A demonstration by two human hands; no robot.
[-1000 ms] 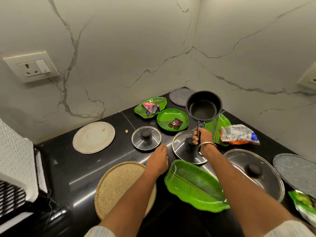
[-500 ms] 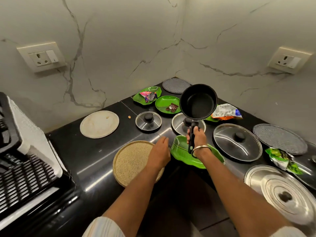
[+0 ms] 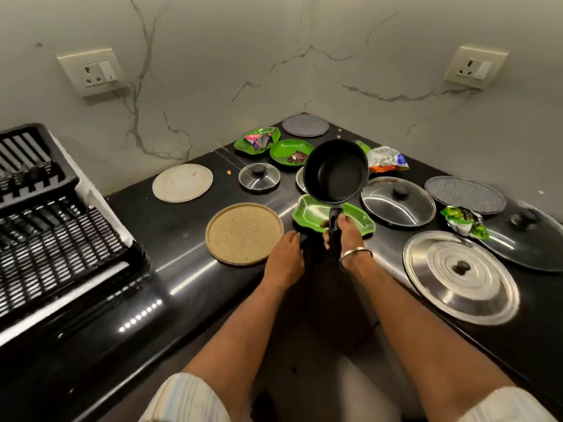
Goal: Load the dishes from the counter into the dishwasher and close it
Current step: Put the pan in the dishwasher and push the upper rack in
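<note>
Saucepan raised at frame centre, hiding a lid.
I see right hand fingers wrapping its handle; left hand fingers relaxed, tips hidden behind the tabletop edge.

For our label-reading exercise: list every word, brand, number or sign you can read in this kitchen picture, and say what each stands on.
No text here can be read with certainty.
White and orange snack packet: print is there, too blurred to read.
Green packet: print blurred, unreadable.
Wrapper on the green leaf plate: too small to read.
Black saucepan in the right hand: no marking shows.
Wall sockets: no lettering shows.
</note>
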